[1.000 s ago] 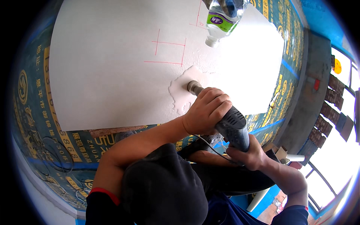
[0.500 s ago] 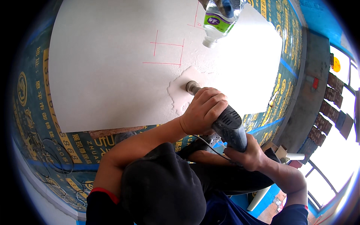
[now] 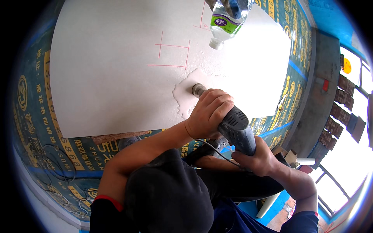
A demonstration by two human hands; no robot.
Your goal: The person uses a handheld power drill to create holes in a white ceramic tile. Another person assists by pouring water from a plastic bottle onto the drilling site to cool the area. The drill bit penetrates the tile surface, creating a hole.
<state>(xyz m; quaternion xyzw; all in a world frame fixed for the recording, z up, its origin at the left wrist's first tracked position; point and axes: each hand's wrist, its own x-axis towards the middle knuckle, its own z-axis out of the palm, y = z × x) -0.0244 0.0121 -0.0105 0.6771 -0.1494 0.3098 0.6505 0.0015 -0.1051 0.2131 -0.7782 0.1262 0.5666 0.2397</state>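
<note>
My left hand (image 3: 210,110) is wrapped round the front of a dark grey corded power drill (image 3: 237,130). Farther back, my right hand (image 3: 258,157) grips its rear end. The drill's round hole-cutting bit (image 3: 198,89) meets a large white slab (image 3: 105,77), tilted slightly, inside a puddle of whitish water (image 3: 184,95). Above the slab, at the top edge, hangs a clear plastic bottle (image 3: 229,23) with a green and purple label, neck down. A dark, partly cut-off shape is around its upper part; I cannot make out what holds it.
Red lines (image 3: 175,46) are drawn on the slab. Printed dark green sheeting (image 3: 31,108) covers the floor. A wooden piece (image 3: 116,136) shows under the slab's near edge. Loose cable (image 3: 58,171) lies at the left. A black cap (image 3: 169,194) blocks the lower middle.
The drill and both my hands shift very slightly to the left. The bit stays in the puddle, and the bottle keeps almost the same place.
</note>
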